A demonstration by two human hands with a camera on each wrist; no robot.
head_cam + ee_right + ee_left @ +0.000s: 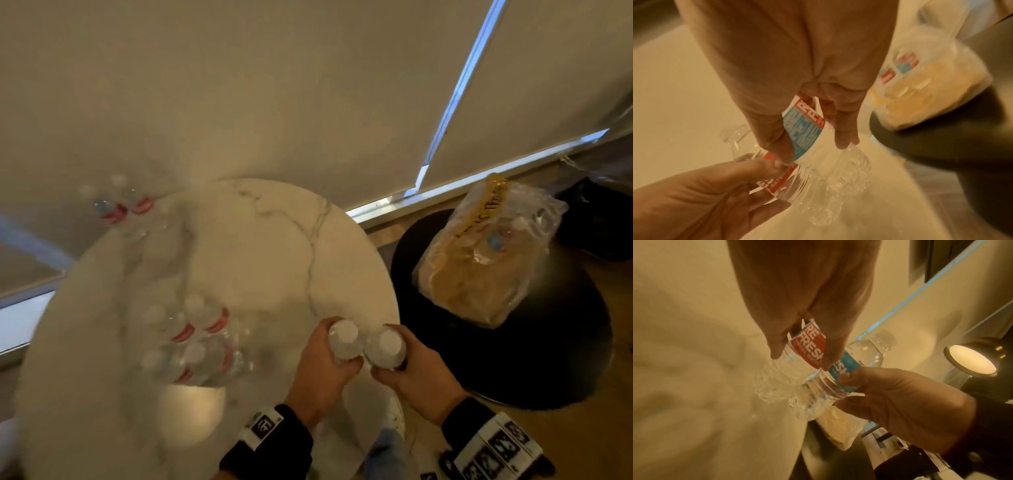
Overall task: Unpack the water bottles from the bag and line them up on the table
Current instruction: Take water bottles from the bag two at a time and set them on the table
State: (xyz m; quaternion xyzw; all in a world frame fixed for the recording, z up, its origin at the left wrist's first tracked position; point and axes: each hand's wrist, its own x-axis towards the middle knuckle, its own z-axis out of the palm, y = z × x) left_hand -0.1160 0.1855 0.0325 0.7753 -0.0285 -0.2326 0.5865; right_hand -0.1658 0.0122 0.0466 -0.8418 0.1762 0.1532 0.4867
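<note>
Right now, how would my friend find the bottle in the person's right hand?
Start at the round marble table and go to its near right edge, where two hands hold bottles side by side. The right hand grips the right-hand bottle, nearest the black stool. Its label shows mostly blue; the neighbour's shows red.

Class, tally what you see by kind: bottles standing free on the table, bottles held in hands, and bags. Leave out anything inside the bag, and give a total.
Free bottles on the table: 6 (four near, two far)
Held bottles: 2, one in the left hand, one in the right hand
Bag: 1
Total: 9
</note>
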